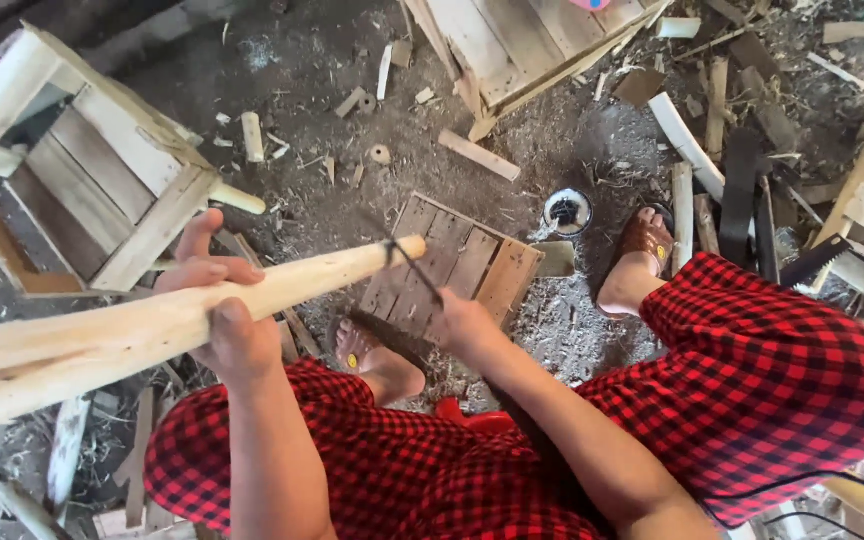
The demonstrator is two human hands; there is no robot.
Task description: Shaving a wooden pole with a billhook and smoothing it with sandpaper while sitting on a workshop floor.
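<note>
Wooden post (172, 320) gripped by left hand (217, 315), thin blade (414, 265) (dark) by right hand (462, 325).

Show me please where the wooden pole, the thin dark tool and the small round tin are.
wooden pole (252, 300), head view, middle of its pale shaft.
thin dark tool (414, 268), head view, its thin shank.
small round tin (567, 211), head view, its rim.

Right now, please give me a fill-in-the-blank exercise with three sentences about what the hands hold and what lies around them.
1. The left hand grips a long pale wooden ____.
2. The right hand holds a thin dark tool against the pole's ____ end.
3. The person's trousers have a red and ____ check pattern.

Missing words: pole; narrow; black
</note>
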